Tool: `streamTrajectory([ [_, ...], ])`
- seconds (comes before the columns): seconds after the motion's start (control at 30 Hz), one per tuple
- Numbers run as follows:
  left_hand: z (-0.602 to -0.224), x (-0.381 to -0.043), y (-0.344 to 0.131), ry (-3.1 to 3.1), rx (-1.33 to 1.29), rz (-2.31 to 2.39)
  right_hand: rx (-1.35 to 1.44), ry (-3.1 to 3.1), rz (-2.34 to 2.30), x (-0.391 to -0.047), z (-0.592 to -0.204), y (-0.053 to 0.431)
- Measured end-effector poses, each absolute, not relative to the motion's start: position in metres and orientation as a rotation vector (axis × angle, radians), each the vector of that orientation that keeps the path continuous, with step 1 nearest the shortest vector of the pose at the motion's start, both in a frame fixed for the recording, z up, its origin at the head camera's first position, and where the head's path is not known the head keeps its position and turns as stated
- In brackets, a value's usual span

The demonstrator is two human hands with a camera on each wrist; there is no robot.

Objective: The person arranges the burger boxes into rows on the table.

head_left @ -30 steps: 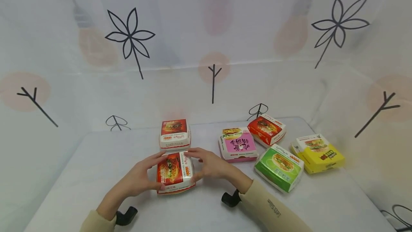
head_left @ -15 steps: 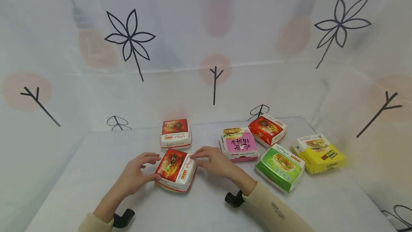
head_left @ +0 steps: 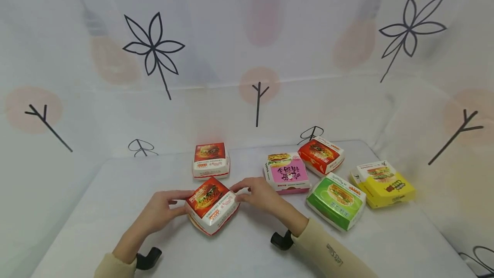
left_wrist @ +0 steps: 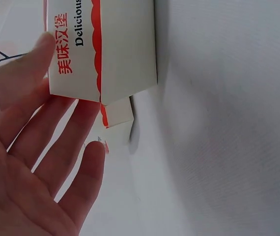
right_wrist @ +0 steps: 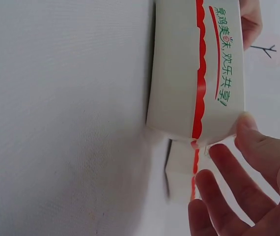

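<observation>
A red and white cardboard burger box stands turned at an angle on the white table, between both hands. At its left corner, my left hand pinches it; the left wrist view has the thumb on the upper edge and fingers behind the corner. My right hand pinches the opposite corner, its thumb on the lid's edge in the right wrist view. Just behind sits a second red and white burger box, squarely placed with its picture up.
To the right stand a pink burger box, another red one, a green one and a yellow one. A patterned white cloth hangs at the back of the table.
The held burger box has turned clockwise, its white printed strip swinging from the right side to the lower right. Both hands have shifted their grip to its left and right corners.
</observation>
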State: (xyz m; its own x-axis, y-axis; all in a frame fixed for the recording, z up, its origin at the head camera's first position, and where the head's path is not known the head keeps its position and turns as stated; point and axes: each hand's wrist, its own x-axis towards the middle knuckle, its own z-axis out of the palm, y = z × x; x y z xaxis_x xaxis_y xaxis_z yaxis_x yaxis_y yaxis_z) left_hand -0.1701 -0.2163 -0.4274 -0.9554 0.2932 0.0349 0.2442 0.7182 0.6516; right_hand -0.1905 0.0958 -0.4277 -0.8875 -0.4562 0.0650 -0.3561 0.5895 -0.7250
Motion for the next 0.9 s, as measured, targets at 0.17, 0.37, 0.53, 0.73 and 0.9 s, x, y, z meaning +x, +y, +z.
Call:
streamTrajectory([
  [0.17, -0.426, -0.169, -0.215, 2.831, 0.444, 1.06, -0.701, 2.683, -1.156, -0.19, -0.428, 0.096],
  [0.37, -0.426, -0.168, -0.212, 2.807, 0.439, 1.056, -0.744, 2.596, -1.172, -0.189, -0.431, 0.096],
  [0.53, -0.426, -0.166, -0.206, 2.789, 0.459, 1.027, -0.744, 2.493, -1.218, -0.187, -0.431, 0.095],
  [0.73, -0.424, -0.165, -0.199, 2.736, 0.478, 1.004, -0.748, 2.423, -1.213, -0.184, -0.434, 0.092],
  [0.9, -0.425, -0.165, -0.196, 2.726, 0.491, 0.968, -0.742, 2.429, -1.2, -0.182, -0.437, 0.091],
])
